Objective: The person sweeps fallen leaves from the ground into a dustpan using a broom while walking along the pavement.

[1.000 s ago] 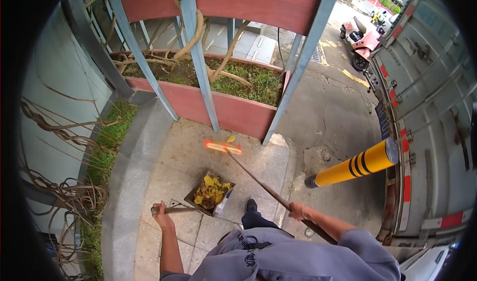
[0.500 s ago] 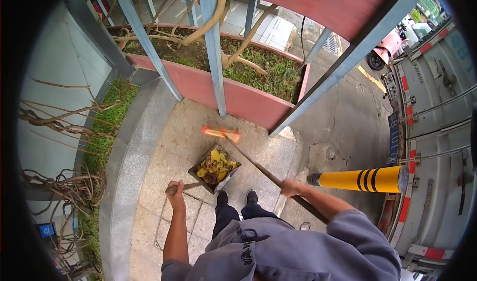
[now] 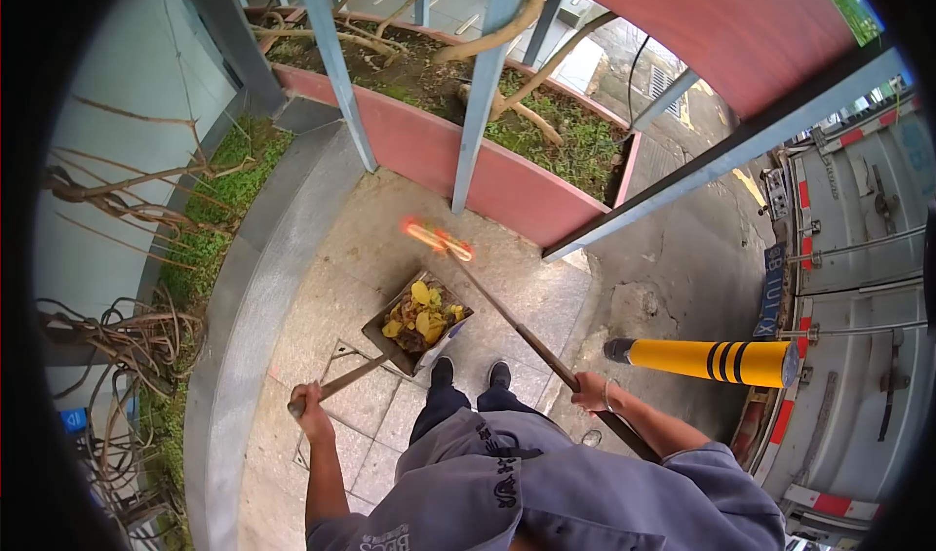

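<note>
My left hand (image 3: pixel 310 412) is wrapped round the handle of a long-handled dustpan (image 3: pixel 402 359). This box-shaped pan stands on the paving just ahead of my feet, with yellow and brown leaves (image 3: pixel 421 309) heaped inside. My right hand (image 3: pixel 591 392) grips the long stick of a broom (image 3: pixel 539 346), which slants away from me to the upper left. Beyond the pan, the broom's head (image 3: pixel 437 239) shows as a red and pale yellow blur over the paving. Whether it touches the ground I cannot tell.
A pink planter (image 3: pixel 419 141) with blue posts stands ahead. A curved grey stone kerb (image 3: pixel 244 288) and grass strip run along the left. On the right are a yellow bollard with black bands (image 3: pixel 712 361) and a truck (image 3: pixel 858 258). Tangled vines (image 3: pixel 117 346) stick out at far left.
My left hand and the dustpan handle have swung left and down in view. The broom head has tilted, its right end lower. My right hand sits slightly lower in view; the camera view has shifted.
</note>
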Available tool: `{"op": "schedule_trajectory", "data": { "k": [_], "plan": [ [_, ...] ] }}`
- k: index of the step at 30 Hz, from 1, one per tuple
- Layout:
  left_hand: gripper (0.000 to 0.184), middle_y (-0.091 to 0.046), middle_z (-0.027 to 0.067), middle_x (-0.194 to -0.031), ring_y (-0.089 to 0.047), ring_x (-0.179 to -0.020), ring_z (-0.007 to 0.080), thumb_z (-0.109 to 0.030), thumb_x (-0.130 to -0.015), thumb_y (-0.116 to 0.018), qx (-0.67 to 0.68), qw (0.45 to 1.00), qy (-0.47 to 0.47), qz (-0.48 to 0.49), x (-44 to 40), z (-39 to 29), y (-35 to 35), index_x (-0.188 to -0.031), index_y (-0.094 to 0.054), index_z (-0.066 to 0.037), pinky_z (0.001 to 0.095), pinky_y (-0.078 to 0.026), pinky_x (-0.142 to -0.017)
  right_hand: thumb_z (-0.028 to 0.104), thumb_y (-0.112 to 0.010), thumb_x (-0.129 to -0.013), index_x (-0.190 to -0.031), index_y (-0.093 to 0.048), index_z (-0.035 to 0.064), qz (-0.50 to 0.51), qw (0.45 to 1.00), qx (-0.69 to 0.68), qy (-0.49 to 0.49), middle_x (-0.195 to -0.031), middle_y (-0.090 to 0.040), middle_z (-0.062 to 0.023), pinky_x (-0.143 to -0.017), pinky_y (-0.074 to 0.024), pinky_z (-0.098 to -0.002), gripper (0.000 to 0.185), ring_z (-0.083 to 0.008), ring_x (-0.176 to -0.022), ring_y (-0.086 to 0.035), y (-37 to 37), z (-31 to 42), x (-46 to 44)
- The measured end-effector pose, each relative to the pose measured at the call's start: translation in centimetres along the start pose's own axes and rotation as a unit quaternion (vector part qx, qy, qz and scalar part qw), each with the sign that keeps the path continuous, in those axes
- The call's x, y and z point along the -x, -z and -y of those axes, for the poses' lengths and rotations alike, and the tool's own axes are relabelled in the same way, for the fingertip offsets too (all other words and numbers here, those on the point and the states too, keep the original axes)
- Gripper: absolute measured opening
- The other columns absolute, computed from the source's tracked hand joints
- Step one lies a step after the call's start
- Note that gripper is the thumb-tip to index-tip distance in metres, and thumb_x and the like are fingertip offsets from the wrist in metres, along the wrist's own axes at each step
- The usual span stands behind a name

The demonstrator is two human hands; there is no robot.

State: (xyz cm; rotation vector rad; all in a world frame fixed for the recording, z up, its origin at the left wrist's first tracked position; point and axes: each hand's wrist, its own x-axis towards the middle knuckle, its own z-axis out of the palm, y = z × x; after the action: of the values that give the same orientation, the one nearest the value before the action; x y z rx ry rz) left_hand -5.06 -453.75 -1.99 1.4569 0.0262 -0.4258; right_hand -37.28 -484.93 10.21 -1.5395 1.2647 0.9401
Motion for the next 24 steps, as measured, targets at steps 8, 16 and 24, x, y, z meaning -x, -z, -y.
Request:
{"op": "schedule_trajectory", "data": {
  "k": [8, 16, 24],
  "plan": [
    [0.016, -0.033, -0.0010, -0.060, -0.032, -0.058, 0.0094, 0.000, -0.068, -0.047, 0.058, 0.982, -0.008, -0.180, 2.9, -0.9, 6.5, -0.059, -0.037, -0.009, 0.0261, -0.033, -0.067, 0.010, -0.049, -0.062, -0.075, -0.050, -0.0076, 0.059, 0.938, 0.339, 0.037, -0.063, -0.055, -0.0174, -0.042, -0.0443, -0.0325, 0.022, -0.0226, -0.054, -0.057, -4.5, 10.9, -11.5],
    [0.017, -0.034, -0.0012, -0.061, -0.032, -0.060, 0.0102, -0.002, -0.066, -0.048, -0.051, 0.972, -0.019, -0.227, 2.3, -0.6, 8.6, -0.057, -0.036, -0.009, 0.0250, -0.027, -0.058, 0.012, -0.050, -0.061, -0.074, -0.051, -0.0043, 0.195, 0.960, 0.194, 0.055, -0.058, -0.052, -0.0130, -0.038, -0.0420, -0.0294, 0.021, -0.0191, -0.047, -0.053, -7.0, 8.8, -10.1],
    [0.017, -0.032, -0.0020, -0.060, -0.031, -0.060, 0.0096, -0.004, -0.068, -0.048, -0.042, 0.993, -0.021, -0.109, -0.3, -1.4, 7.2, -0.059, -0.036, -0.009, 0.0246, -0.025, -0.060, 0.003, -0.044, -0.062, -0.081, -0.048, -0.0075, 0.022, 0.983, 0.177, -0.043, -0.063, -0.054, -0.0184, -0.040, -0.0453, -0.0321, 0.022, -0.0240, -0.050, -0.056, -2.6, 5.0, -0.2]
  ]
}}
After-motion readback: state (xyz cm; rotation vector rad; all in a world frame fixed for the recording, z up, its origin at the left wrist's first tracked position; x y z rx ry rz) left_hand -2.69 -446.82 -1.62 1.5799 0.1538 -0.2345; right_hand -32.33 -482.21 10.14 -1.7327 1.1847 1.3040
